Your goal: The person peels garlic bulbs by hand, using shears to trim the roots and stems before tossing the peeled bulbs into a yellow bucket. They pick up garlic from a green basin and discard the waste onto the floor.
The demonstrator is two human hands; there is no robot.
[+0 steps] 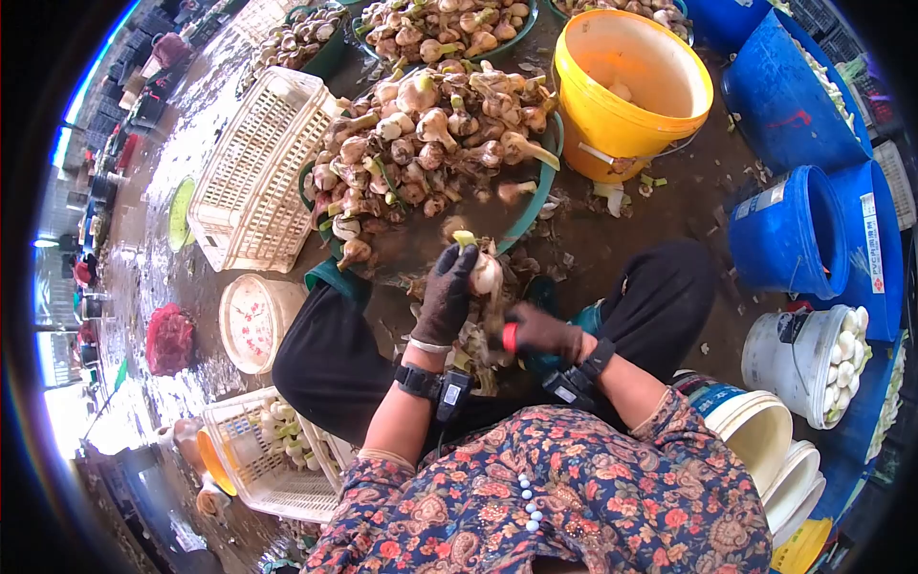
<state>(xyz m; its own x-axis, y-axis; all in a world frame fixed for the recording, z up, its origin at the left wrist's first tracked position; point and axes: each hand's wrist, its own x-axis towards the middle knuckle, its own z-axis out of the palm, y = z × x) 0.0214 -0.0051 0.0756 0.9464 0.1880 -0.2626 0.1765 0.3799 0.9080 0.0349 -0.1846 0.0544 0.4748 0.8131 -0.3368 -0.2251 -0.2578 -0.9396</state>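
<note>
My left hand (445,298), in a dark glove, grips a garlic bulb (486,275) with a short cut green stem, above the near rim of a big green tub (535,212). A strip of brownish husk hangs below the bulb. Just to the right, my right hand (550,332), also gloved, is smeared by motion. A bright red band or piece shows at its fingers; I cannot make out what it is. Heaped in the tub are many unpeeled garlic bulbs (421,143) with roots and stems. Loose husks (473,344) lie between my legs.
A yellow bucket (577,105) stands right of the tub, a white crate (258,172) left. Further right are blue buckets (779,230) and a white bucket (770,359) of peeled bulbs. A pink-marked bucket (232,320) and another crate (239,459) sit lower left.
</note>
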